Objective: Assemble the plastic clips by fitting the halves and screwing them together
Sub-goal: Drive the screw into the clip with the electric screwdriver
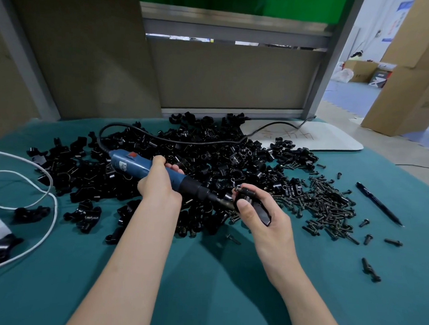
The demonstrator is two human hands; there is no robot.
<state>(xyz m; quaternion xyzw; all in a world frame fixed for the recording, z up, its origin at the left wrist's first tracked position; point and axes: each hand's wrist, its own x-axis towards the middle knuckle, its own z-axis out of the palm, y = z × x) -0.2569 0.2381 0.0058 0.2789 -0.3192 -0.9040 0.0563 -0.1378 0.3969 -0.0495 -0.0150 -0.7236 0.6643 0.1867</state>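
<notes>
My left hand [159, 182] grips a blue electric screwdriver [133, 165] with a black nose, held nearly level and pointing right. Its tip meets a black plastic clip [260, 210] that my right hand [262, 212] holds between thumb and fingers just above the teal table. A large heap of black clip halves [209, 152] covers the table behind both hands. To the right of my right hand lies a pile of dark screws [326, 205].
The screwdriver's black cord [185, 140] loops back over the heap to a white board [326, 139]. A white cable [49, 205] curls at the left. A black pen [379, 204] lies right of the screws, and loose screws [370, 267] are scattered nearby.
</notes>
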